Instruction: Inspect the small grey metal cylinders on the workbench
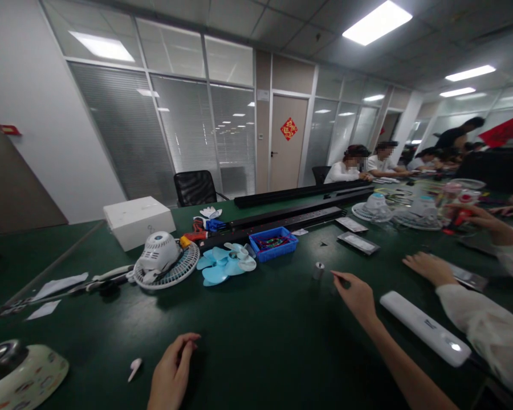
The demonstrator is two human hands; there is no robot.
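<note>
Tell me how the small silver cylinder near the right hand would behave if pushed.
The silver cylinder looks metallic, so probably rigid. Standing upright, it might tip under a high push. Its rounded side suggests it could then roll.

The cylinder [318, 271] looks metallic, the fan blades [216, 274] smooth plastic.

"Can you read anything?"
"No words. Gold characters [289, 130] on the door's [284, 165] red diamond [289, 121] blur for me."
"Other marks?"
"A notice [263, 95] just left of the door, too small. Nearer me: a faint logo [151, 229] on the white box [130, 213], left of the door; a dark one on the white bar [410, 315], to its right."
</note>
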